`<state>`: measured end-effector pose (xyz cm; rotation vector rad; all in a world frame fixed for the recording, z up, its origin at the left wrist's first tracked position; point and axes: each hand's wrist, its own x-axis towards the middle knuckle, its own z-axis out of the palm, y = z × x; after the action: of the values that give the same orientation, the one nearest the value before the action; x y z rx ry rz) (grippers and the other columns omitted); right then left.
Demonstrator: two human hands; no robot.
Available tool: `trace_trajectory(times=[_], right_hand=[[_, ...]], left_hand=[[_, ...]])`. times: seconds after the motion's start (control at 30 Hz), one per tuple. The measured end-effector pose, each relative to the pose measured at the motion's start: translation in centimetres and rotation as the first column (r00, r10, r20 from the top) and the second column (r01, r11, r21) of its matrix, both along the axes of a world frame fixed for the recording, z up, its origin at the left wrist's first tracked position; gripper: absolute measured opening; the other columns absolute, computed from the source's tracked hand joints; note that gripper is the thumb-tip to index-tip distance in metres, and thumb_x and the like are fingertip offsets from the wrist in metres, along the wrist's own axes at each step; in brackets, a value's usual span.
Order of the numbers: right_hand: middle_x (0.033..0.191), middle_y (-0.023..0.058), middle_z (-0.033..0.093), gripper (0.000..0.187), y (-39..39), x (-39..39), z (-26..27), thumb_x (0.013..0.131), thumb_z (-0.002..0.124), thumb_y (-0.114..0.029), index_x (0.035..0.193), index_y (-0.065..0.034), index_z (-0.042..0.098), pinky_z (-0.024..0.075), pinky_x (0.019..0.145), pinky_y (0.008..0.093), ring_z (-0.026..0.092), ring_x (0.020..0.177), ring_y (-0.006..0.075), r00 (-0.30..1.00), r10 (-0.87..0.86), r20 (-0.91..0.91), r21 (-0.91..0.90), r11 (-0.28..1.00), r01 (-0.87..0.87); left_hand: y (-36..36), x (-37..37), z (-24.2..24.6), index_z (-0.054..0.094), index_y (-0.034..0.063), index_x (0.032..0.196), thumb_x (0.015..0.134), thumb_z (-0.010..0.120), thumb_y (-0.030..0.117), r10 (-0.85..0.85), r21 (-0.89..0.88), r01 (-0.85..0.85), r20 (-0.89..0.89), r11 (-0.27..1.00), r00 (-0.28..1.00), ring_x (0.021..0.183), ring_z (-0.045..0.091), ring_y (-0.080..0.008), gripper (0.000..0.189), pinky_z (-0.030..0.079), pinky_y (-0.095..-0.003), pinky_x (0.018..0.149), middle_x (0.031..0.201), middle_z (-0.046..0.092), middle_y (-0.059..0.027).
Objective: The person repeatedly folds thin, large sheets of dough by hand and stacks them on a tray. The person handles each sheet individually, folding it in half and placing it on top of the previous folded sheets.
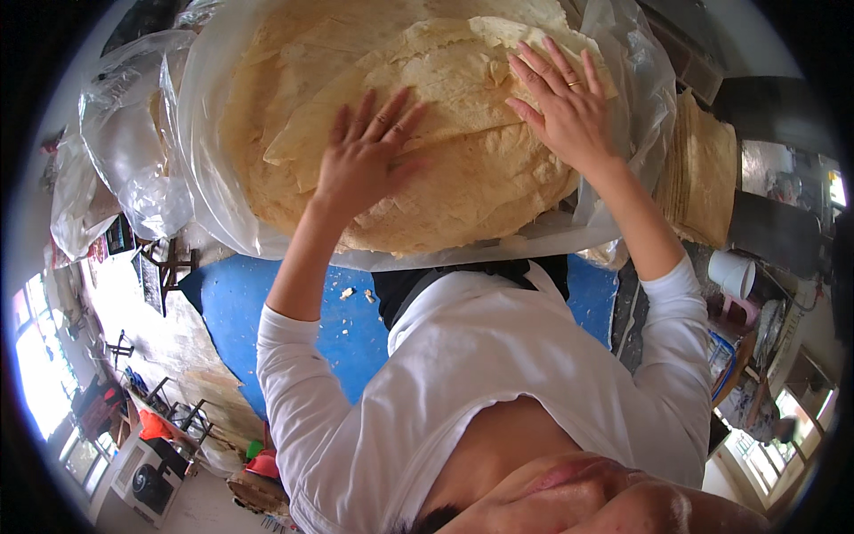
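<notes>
A large pile of thin, round, browned flatbread sheets [467, 193] lies before me on clear plastic sheeting [220, 193]. My left hand [363, 150] rests on or just over the upper sheets, left of the middle, its fingers spread and a little blurred. Farther right, my right hand [564, 103] lies palm down near the pile's far right edge, fingers apart, a ring on one finger. Neither hand grips anything. A torn, paler sheet [447, 73] stretches across the top between the hands.
Clear plastic bags [133, 147] stand at the left. A stack of folded flat sheets [700, 173] is at the right, near a white bucket [732, 274]. Crumbs lie on a blue mat [260, 314] below. An orange thing [155, 425] is at the lower left.
</notes>
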<state>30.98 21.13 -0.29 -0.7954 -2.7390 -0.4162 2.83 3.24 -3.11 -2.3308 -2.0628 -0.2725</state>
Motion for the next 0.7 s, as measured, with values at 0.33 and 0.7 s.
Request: trace_trajectory(times=[0.33, 0.7], right_hand=[[0.156, 0.0144, 0.040, 0.078, -4.9, -4.1, 1.4, 0.092, 0.057, -0.060, 0.151, -0.0104, 0.041, 0.0246, 0.122, 0.0429, 0.032, 0.148, 0.0268, 0.984, 0.059, 0.165, -0.599, 0.799, 0.053], [0.150, 0.0147, 0.047, 0.061, -14.5, -9.4, -1.6, 0.098, 0.059, -0.040, 0.145, -0.0036, 0.045, 0.0359, 0.117, 0.0385, 0.044, 0.140, 0.0265, 0.880, -0.318, -0.352, -0.928, -0.009, -0.374]], left_hand=[[-5.1, -2.6, 9.1, 0.062, 0.0104, 0.130, 0.087, 0.070, 0.035, -0.063, -0.511, -0.075, -0.248, 0.856, 0.967, 0.113, 0.065, -0.0264, 0.050, 0.054, -0.0405, 0.092, 0.122, 0.068, -0.0091], [12.2, -14.0, 1.5, 0.062, 0.0024, 0.127, 0.101, 0.042, 0.063, -0.035, -0.512, 0.581, 0.731, 0.633, 0.682, 0.110, 0.066, -0.0242, 0.069, 0.047, -0.0374, 0.100, 0.114, 0.072, -0.0114]])
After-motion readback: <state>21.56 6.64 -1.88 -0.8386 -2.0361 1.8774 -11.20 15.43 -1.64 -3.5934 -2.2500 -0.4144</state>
